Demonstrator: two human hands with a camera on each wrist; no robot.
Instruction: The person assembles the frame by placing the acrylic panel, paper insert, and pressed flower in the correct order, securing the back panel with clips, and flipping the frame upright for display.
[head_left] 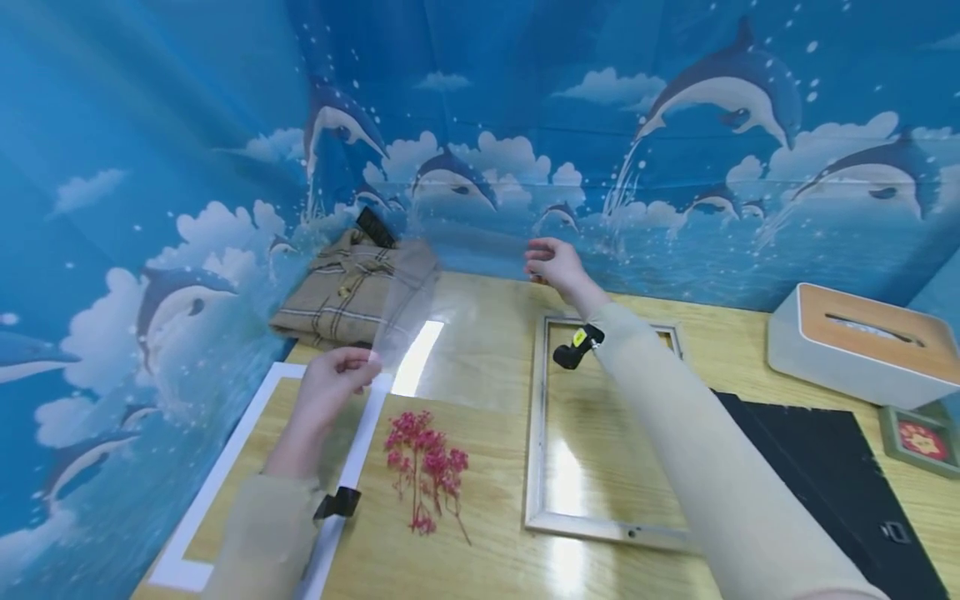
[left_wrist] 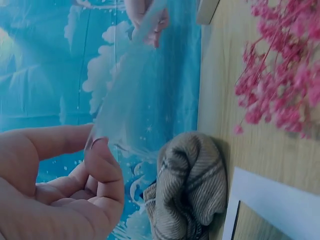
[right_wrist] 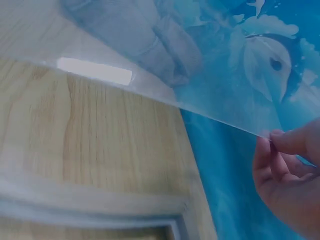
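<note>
A clear, thin sheet (head_left: 408,296) is held up between the two hands, above the wooden table. My left hand (head_left: 322,396) pinches its near left corner between thumb and fingers, seen closely in the left wrist view, where the hand (left_wrist: 65,185) grips the sheet (left_wrist: 122,100). At the far right corner, my right hand (head_left: 558,268) pinches it by the edge; the right wrist view shows that hand (right_wrist: 292,175) holding the sheet's corner (right_wrist: 240,112). Below the sheet, a clear glossy area (head_left: 480,358) shows on the table; whether it is a second sheet I cannot tell.
Pink dried flowers (head_left: 431,458) lie near the middle, a white mat border (head_left: 236,450) at left, a silvery frame (head_left: 537,433) under my right forearm. Folded plaid cloth (head_left: 330,292) is at back left. Rightward are a black backing board (head_left: 817,467), tissue box (head_left: 840,350) and small green frame (head_left: 892,425).
</note>
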